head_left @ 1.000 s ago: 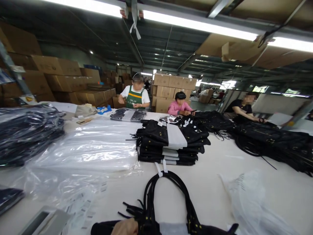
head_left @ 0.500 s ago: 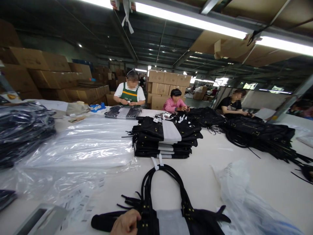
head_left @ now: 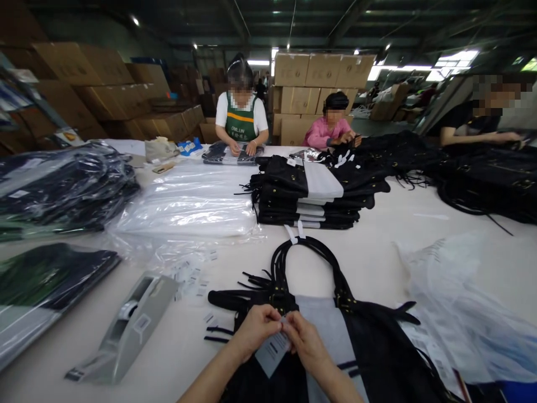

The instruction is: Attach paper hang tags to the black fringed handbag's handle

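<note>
A black handbag [head_left: 377,341] lies flat before me, its looped handles pointing away and a grey-white wrap around its middle. Over its left part, my left hand [head_left: 260,330] and my right hand [head_left: 305,338] meet with fingertips pinched together. Between them is a pale printed tag [head_left: 272,354], held at its upper end, its lower corner hanging over the black material. Both hands are closed on the tag. White strips [head_left: 295,233] are fastened at the top of the handles.
A grey tape dispenser [head_left: 130,330] and small barcode stickers [head_left: 195,280] lie left. Clear plastic sleeves [head_left: 188,196], stacked black bags [head_left: 310,190] and plastic-wrapped bags [head_left: 67,184] stand farther back. Crumpled plastic [head_left: 461,302] lies right. Several co-workers, one in a green apron [head_left: 241,120], work across the table.
The view has tilted down and turned left. My right hand has come into view, and both hands now pinch a tag above the bag, where earlier one hand rested at its edge.
</note>
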A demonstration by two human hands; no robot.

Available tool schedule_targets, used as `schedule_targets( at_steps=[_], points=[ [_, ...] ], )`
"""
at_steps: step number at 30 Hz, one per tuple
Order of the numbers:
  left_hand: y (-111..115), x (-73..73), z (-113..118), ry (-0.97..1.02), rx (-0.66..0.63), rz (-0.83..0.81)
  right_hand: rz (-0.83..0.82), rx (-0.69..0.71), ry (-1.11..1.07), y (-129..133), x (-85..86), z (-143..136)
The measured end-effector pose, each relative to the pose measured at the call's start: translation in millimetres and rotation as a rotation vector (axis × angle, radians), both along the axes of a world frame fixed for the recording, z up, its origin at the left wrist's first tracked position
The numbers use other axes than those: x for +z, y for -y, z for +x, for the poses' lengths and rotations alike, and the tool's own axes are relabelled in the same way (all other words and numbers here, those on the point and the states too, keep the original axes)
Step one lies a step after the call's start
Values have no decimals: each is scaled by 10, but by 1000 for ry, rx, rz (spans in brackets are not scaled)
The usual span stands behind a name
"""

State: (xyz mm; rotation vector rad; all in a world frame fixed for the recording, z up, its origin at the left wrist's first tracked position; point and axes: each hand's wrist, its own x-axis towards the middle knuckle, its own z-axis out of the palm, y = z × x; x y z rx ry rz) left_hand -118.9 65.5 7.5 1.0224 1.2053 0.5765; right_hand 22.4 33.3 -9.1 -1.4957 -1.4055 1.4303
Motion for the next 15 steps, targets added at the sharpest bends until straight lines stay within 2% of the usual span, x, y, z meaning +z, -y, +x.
schedule_targets(
  at_steps=[3, 7, 11, 15],
  points=[
    [45, -36, 48, 52, 117, -83, 12, -43, 10, 20, -68, -22],
    [76, -121, 97, -49, 186, -92, 73, -153, 71, 27, -144, -22],
    [102, -211, 126, -194, 179, -29, 220, -240, 146, 33, -213, 2],
    [113, -225, 160, -379, 123, 76, 390, -286, 187, 51, -169, 15]
  ],
)
